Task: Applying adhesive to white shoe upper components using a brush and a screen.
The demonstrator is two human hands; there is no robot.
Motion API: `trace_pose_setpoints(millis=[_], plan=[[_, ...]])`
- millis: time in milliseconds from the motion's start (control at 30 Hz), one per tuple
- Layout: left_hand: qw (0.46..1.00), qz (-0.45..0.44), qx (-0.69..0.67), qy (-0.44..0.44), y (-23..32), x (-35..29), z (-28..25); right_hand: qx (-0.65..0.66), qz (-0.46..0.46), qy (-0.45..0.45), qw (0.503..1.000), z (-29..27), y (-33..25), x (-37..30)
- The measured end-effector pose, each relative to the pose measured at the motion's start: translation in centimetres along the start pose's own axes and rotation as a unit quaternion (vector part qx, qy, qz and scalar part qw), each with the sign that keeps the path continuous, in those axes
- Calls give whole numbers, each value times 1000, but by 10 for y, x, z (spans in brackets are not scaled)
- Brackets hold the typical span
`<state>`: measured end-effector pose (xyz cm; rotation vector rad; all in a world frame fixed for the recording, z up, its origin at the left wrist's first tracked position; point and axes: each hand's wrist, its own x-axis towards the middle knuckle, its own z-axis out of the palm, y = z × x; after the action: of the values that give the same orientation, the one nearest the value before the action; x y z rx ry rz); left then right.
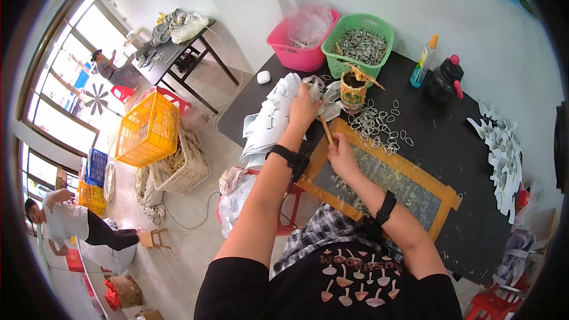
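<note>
My right hand [342, 153] is closed round a thin wooden stick [325, 130], which slants up toward my left hand. What is at the stick's far end is hidden by that hand. My left hand [303, 108] has its fingers bent in, between a stack of white cut sheets [268, 124] with slits and a crumpled grey cloth [329, 108]; what they grip is hidden. Beneath my right hand lies a board with a taped yellow-brown frame [409, 169] and a clear, speckled middle. A stained can [353, 96] stands beyond, with a brown-crusted stick across its top.
Loose metal rings [379, 127] lie by the can. Behind stand a green basket [368, 26] of metal parts, a pink basket [290, 53], a spray bottle [423, 62] and a black jug [446, 78]. White pieces [501, 154] are heaped at right. Two people are at left.
</note>
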<state>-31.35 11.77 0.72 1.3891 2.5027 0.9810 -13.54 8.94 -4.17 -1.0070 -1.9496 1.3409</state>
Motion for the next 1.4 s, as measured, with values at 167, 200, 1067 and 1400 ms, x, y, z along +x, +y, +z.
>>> trace_pose_setpoints(millis=[167, 200, 1067, 1400], plan=[[1000, -14, 9, 4, 5, -2, 0, 8, -11, -7, 1000, -9, -9, -9], [1000, -18, 12, 1, 6, -3, 0, 15, 26, -26, 999, -12, -10, -11], [993, 35, -110, 37, -9, 3, -18, 17, 49, -79, 996, -90, -27, -73], [929, -186, -309, -81, -24, 28, -29, -87, 0, -37, 995, -52, -31, -11]])
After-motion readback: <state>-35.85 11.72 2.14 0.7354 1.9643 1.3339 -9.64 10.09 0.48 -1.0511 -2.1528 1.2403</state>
